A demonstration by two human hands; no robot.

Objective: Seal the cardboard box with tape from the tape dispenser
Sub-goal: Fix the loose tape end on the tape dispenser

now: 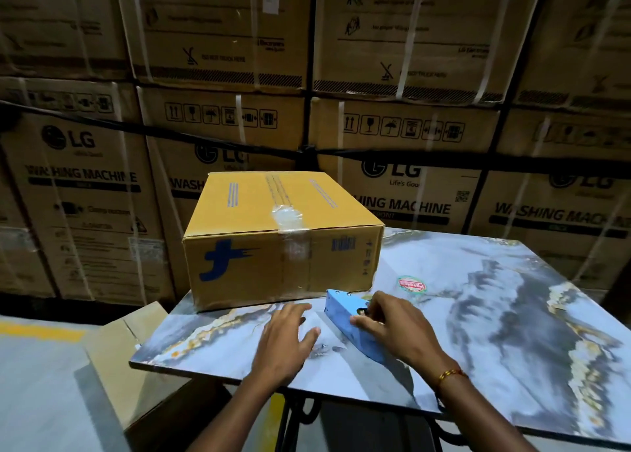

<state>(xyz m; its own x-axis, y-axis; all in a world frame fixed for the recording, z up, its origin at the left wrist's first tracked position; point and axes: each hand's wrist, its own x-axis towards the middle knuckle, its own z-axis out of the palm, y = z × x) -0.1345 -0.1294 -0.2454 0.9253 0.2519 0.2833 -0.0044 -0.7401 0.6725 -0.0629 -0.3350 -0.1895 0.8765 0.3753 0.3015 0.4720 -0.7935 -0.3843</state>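
A yellow-brown cardboard box (280,236) with a blue logo sits at the far left corner of the marble-patterned table (495,301); clear tape runs over its top seam and down its front face. Just in front of it lies a blue tape dispenser (345,315). My right hand (399,328) grips the dispenser's near end, fingers curled round it. My left hand (286,339) lies flat on the table to the left of the dispenser, fingers spread, holding nothing.
Large washing-machine cartons (409,127) are stacked wall-like behind the table, strapped with black bands. A flat piece of cardboard (116,356) leans below the table's left edge. A round red-green sticker (412,285) is on the tabletop.
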